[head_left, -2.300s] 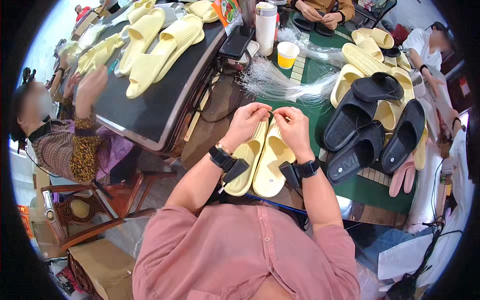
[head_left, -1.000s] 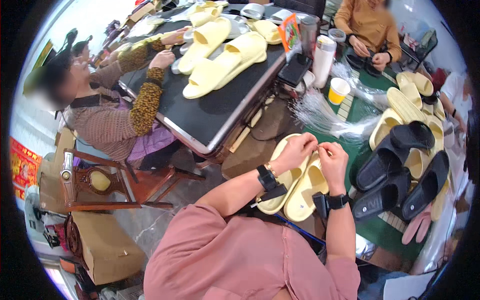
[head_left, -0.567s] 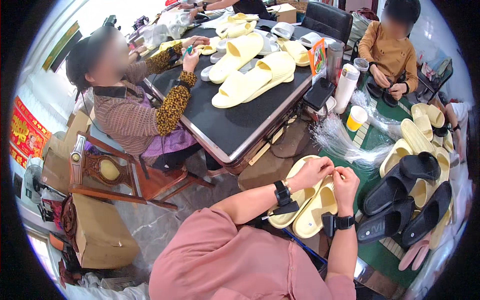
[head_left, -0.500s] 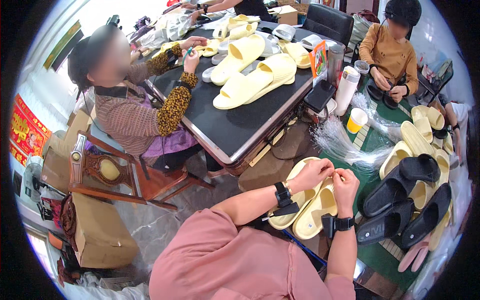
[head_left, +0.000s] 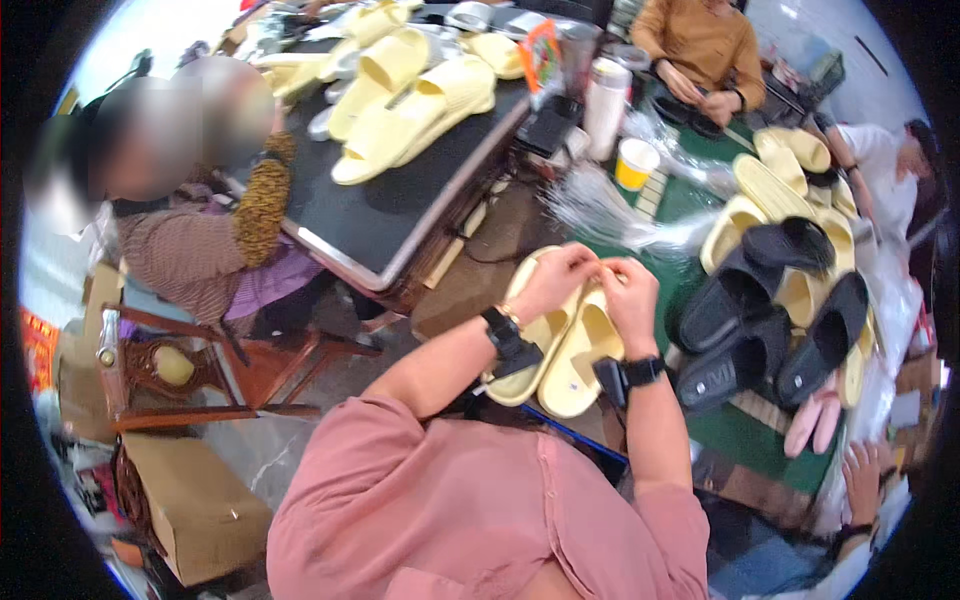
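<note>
Pinched together at the fingertips: left hand (head_left: pixel 553 280) and right hand (head_left: pixel 630 290), meeting above the top end of a pair of pale yellow slippers (head_left: pixel 560 340). Whatever sits between the fingertips too small to make out; fingers closed on each other or on something fine, cannot tell which. Black bands on both wrists.

Slippers side by side, soles touching along their length, long axis running from lower left near the lap to upper right toward the hands. Far ends under the hands, near ends by the left wrist. Open tops facing up.

Resting on the edge of a green-covered table (head_left: pixel 700 200). Just right of the pair: a cluster of black slippers (head_left: pixel 760 320), more yellow ones (head_left: pixel 790 175) beyond, one pink pair (head_left: pixel 815 425) at the near right edge. Bundle of clear plastic strands (head_left: pixel 600 205) and a yellow paper cup (head_left: pixel 636 163) farther up the table.

To the left, a second, dark-topped table (head_left: pixel 370 215) carrying further yellow slippers (head_left: pixel 410 105). One person seated at it on a wooden chair (head_left: pixel 190 370), sleeve patterned; another in a mustard top at the far side. Cardboard box (head_left: pixel 195 510) on the floor, lower left.
</note>
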